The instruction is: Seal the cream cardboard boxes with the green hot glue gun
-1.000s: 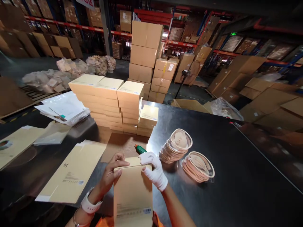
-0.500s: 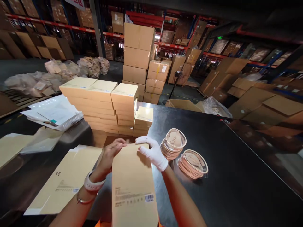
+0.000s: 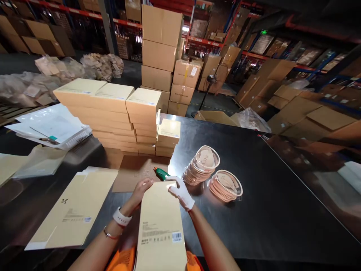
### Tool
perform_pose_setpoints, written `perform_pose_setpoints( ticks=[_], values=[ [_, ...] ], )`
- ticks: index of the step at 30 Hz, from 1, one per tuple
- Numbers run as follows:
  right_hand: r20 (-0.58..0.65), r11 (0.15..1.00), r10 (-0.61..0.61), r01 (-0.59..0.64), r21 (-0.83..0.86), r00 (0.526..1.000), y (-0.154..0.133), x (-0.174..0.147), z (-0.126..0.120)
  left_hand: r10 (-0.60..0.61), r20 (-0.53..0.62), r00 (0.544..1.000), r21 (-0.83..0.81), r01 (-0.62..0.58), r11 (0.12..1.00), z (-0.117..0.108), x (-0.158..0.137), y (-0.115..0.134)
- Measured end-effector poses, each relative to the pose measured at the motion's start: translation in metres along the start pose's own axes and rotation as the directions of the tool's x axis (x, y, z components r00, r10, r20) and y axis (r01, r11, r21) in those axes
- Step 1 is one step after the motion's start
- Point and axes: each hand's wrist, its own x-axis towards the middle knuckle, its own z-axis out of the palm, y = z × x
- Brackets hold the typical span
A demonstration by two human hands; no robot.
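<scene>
A long cream cardboard box [image 3: 160, 222] with printed text and a barcode lies in front of me, its near end running out of the picture. Bare-skinned and banded at the wrist, my left hand [image 3: 141, 191] grips the far left corner. My right hand [image 3: 182, 192], in a white glove, is closed around the far right corner, thumb on top. Just beyond the box a green glue gun [image 3: 161, 173] with an orange tip lies by a brown cardboard sheet [image 3: 129, 175]. Flattened cream cartons [image 3: 73, 207] lie to the left.
Two stacks of round, clear-wrapped pinkish items, a taller one [image 3: 201, 165] and a lower one [image 3: 225, 186], stand right on the dark table [image 3: 267, 210]. Stacked cream boxes [image 3: 109, 109] line the far side. A white basket [image 3: 76, 137] holding papers stands left.
The box's far end and both hands have come lower and nearer to me. The glue gun and brown sheet now show beyond them. The left fingers have moved onto the corner.
</scene>
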Motion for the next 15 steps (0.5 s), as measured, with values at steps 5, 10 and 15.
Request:
perform_pose_setpoints(
  ticks=[5, 10, 15],
  values=[
    [-0.074, 0.998, -0.063, 0.063, -0.009, 0.995, 0.011, -0.003, 0.005, 0.059, -0.004, 0.998, 0.095, -0.058, 0.994, -0.001, 0.0, 0.007],
    [0.007, 0.998, -0.056, 0.056, -0.032, 0.998, 0.003, 0.0, 0.0, 0.1, -0.01, 0.995, 0.161, -0.097, 0.982, -0.004, 0.002, 0.006],
    [0.192, 0.993, 0.045, -0.023, -0.117, 0.98, 0.008, 0.013, -0.01, -0.003, 0.004, 1.0, 0.15, 0.002, 0.989, -0.015, 0.001, -0.015]
  ],
)
